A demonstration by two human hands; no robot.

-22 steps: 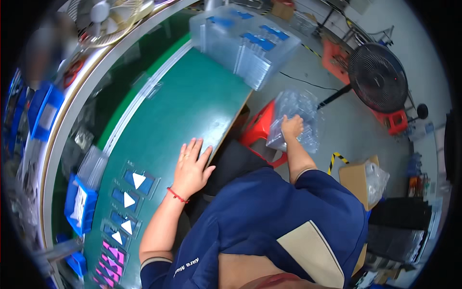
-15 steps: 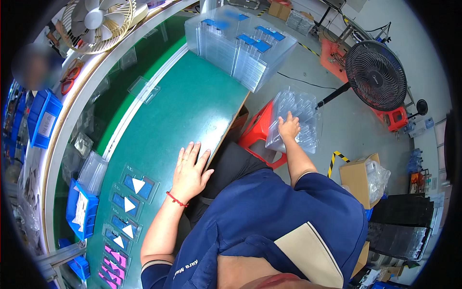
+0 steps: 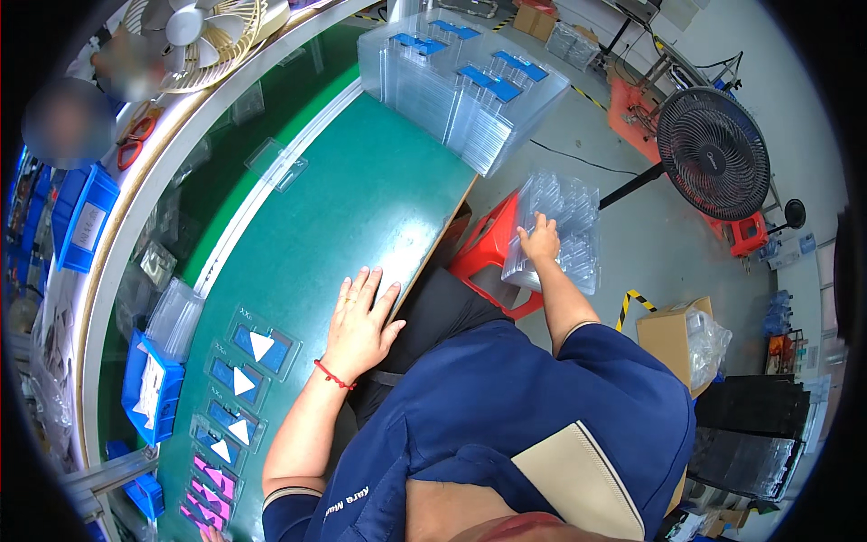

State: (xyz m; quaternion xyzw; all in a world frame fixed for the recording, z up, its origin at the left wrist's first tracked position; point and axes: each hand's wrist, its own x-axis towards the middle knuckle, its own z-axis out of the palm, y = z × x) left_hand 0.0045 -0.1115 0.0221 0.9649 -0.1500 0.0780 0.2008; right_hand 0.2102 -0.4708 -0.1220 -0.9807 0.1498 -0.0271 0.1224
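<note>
the clear plastic tray stack (image 3: 571,217) sits on a red stool (image 3: 488,242) at the person's right, probably so it stays within easy reach. the right hand (image 3: 541,242) is over the stack with fingers spread; whether it presses down, i cannot tell. the left hand (image 3: 363,318), well apart from the stack, lies spread on the green tabletop (image 3: 339,194), near its edge, perhaps for support. beyond it, 4 blue pieces with white triangles (image 3: 261,346) lie in a row, seemingly spaced to keep each one separate.
</note>
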